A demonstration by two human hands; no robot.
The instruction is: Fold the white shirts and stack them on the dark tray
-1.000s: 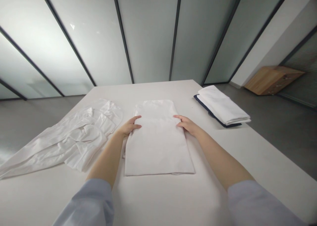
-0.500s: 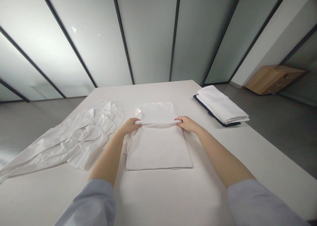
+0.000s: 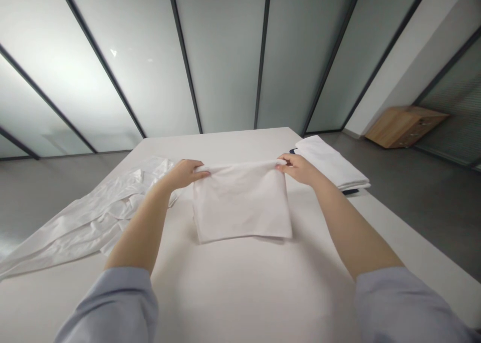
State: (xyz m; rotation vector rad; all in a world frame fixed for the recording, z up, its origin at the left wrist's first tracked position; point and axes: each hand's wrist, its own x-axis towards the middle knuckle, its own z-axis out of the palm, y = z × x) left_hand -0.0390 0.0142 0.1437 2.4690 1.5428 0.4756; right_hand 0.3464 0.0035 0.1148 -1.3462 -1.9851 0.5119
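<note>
A folded white cloth (image 3: 240,203) hangs above the middle of the white table (image 3: 244,293), held up at its fold line. My left hand (image 3: 184,173) is closed on the cloth's upper left corner. My right hand (image 3: 296,167) is closed on the upper right corner. The cloth's lower edge rests near or on the tabletop. Both forearms are bare, with light blue sleeves at the frame's bottom.
A crumpled pile of white cloth (image 3: 86,218) lies on the left of the table and trails off its left edge. A stack of folded white cloths (image 3: 334,162) on something dark blue sits at the right rear. A wooden cabinet (image 3: 406,125) stands by the far wall.
Both hands pinched the cloth across its middle and lifted it off the table, so it now hangs doubled. The view tilted slightly.
</note>
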